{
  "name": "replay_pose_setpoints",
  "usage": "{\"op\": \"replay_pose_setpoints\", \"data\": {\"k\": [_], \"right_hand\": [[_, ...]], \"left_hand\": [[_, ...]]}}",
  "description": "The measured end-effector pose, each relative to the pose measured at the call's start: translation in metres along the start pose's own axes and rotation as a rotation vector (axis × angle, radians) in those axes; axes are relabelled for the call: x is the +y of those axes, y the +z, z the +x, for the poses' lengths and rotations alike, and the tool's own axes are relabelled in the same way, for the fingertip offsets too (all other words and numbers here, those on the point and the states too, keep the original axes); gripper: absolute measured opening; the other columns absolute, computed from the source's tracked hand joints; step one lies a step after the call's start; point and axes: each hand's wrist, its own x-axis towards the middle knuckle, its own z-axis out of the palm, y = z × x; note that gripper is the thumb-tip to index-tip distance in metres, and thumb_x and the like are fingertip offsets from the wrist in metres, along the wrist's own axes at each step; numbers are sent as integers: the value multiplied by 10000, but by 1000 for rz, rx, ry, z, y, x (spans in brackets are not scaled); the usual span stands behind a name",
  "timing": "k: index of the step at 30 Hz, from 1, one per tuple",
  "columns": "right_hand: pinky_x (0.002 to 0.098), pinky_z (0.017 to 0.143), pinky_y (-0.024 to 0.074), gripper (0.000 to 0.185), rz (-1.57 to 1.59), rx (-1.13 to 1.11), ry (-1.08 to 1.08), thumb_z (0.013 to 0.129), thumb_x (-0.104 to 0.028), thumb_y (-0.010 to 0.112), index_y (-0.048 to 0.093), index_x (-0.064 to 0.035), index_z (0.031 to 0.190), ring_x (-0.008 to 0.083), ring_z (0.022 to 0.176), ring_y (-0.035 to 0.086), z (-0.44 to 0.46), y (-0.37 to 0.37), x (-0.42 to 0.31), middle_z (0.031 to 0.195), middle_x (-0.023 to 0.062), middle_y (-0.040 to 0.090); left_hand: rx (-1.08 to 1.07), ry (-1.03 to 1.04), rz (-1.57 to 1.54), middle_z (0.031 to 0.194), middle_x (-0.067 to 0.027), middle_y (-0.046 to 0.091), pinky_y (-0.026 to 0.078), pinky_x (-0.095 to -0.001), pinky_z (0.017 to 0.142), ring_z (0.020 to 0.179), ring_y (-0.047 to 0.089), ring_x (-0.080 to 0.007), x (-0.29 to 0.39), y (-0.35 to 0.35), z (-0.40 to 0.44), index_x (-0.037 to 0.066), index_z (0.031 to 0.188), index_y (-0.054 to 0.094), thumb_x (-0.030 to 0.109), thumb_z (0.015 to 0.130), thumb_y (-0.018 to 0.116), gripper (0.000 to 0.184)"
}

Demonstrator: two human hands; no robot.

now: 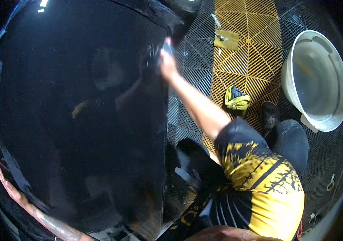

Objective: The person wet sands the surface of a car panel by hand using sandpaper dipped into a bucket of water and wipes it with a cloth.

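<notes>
A large glossy black panel (79, 152), apparently vehicle bodywork, fills the left half of the view, with reflections and a hazy patch on it. At its upper right edge my right hand (167, 64) is closed around a small grey-blue pad (167, 49) and presses it to the surface. Motion blurs both, so the pad's exact kind is unclear. On the far lower left, my left hand (10, 186) rests along the panel's curved edge, fingers stretched out and nothing in them.
On the grey and yellow grid floor (248, 60) lie a crumpled yellow-green and dark cloth (237, 99) and a flat yellow cloth (227, 40) with scraps. A big pale tub (296, 92) stands at right. Near my bent knee is a black clog (270, 116); a small ring (330, 184) lies lower right.
</notes>
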Motion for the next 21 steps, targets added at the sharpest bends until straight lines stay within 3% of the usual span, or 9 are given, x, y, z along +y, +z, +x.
{"op": "replay_pose_setpoints", "data": {"k": [2,6,8,10,12,15,18,21], "right_hand": [[343,1209,89,678,414,10,300,943,-230,379,152,74,1505,264,1492,113,-32,6,-4,1598,200,158],[362,1212,40,687,-215,108,-307,956,-260,381,144,95,1495,331,1496,53,-5,10,0,1592,257,100],[412,1212,64,706,-468,104,-246,961,-302,370,135,104,1489,395,1484,42,25,11,-41,1579,288,82],[444,1209,52,714,-570,114,-304,968,-306,367,105,96,1497,391,1487,18,-8,30,-46,1586,280,52],[463,1207,44,720,-602,23,-294,981,-314,367,74,83,1506,385,1489,-3,-73,53,-39,1592,270,21],[462,1208,39,718,-633,48,-364,994,-313,366,54,79,1508,379,1490,-10,-69,56,-43,1596,259,-3],[462,1208,36,698,-581,85,-257,1005,-308,331,50,93,1502,411,1482,-11,26,39,-67,1578,303,3],[464,1208,26,694,-526,100,-245,1000,-298,326,43,84,1506,424,1478,-22,0,54,-75,1575,309,-9]], "left_hand": [[18,30,44,1542,-159,338,173,-463,1194,1455,262,-296,-1,-1,1,35,1470,383,507,1035,187,672],[-22,37,9,1568,-158,288,125,-450,1198,1470,220,-295,-4,-2,-1,29,1480,366,495,1038,207,662],[-33,48,33,1571,-154,282,122,-450,1198,1470,221,-295,-7,-3,-1,29,1481,365,496,1038,206,663],[-31,43,45,1573,-152,279,121,-451,1198,1471,219,-293,1,-5,-1,31,1482,363,502,1036,204,668],[-15,36,46,1574,-151,275,121,-451,1197,1471,217,-292,4,-1,0,32,1483,362,508,1035,203,673],[-34,24,5,1577,-149,269,119,-455,1197,1474,209,-289,2,-4,0,39,1488,356,521,1031,200,681],[-29,2,-6,1579,-149,266,115,-459,1197,1477,200,-291,7,-2,-1,44,1493,347,536,1026,195,695],[-30,14,27,1579,-155,264,119,-463,1193,1475,203,-300,7,-4,0,39,1489,354,560,1018,190,720]]}}
